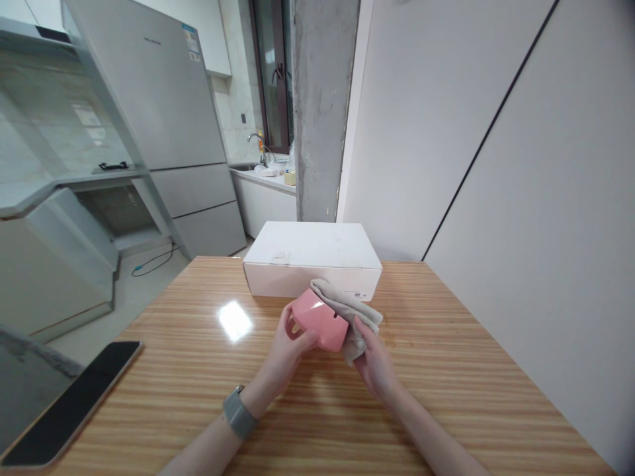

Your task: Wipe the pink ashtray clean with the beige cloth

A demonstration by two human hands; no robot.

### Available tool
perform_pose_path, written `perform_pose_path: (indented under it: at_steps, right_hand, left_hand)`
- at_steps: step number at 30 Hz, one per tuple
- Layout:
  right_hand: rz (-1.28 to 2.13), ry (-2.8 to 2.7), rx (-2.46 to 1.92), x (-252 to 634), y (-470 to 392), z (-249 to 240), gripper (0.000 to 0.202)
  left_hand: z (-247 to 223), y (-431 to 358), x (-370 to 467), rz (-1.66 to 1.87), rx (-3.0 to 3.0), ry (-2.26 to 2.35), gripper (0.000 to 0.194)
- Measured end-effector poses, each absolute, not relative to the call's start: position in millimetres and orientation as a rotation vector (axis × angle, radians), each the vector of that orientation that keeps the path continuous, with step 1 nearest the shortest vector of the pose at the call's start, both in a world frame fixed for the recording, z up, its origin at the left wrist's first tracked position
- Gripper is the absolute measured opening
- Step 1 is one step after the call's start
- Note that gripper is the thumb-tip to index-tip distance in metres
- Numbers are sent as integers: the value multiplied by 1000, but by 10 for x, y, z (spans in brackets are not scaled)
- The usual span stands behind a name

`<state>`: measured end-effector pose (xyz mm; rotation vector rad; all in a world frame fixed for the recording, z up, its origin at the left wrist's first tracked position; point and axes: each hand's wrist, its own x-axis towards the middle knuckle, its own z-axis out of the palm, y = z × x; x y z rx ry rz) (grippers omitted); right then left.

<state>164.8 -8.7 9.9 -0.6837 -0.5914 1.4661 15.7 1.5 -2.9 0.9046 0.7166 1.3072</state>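
Observation:
A glossy pink faceted object [320, 320], with a small dark slot near its right side, is tilted above the table. My left hand [292, 340] is closed round its left end, thumb along the lower front. A grey cloth [347, 307] lies folded against the object's upper right side. My right hand [371, 357] grips the cloth and presses it there. The object's underside and some of my fingers are hidden.
A white cardboard box [312, 244] stands just behind my hands on the wood-grain table [446, 370]. A black flat device [74, 403] lies at the left edge. A white wall [496, 165] borders the right side; a fridge [159, 99] stands beyond.

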Motion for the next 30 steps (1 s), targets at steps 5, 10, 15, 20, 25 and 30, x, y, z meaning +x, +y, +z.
perform_pose_path:
  at_steps: [5, 10, 15, 20, 25, 30]
  right_hand:
    - [1480, -609, -691, 1618, -115, 126, 33]
    - [1469, -592, -686, 1604, -143, 131, 29]
    - [1468, -517, -713, 1698, -109, 104, 34]
    - [1389, -337, -797, 1821, 1, 95, 29]
    - [1439, -240, -801, 1814, 62, 38, 22]
    - [1418, -217, -790, 1683, 14, 17, 25]
  left_hand:
    - [55, -28, 147, 1399, 1147, 827, 91]
    - [155, -104, 140, 1464, 1342, 917, 102]
    - [114, -3, 111, 1480, 1195, 950, 100]
    - [105, 120, 11, 1417, 776, 732, 62]
    - [184, 123, -34, 1208, 396, 582, 77]
    - [138, 133, 13, 1209, 355, 570, 79]
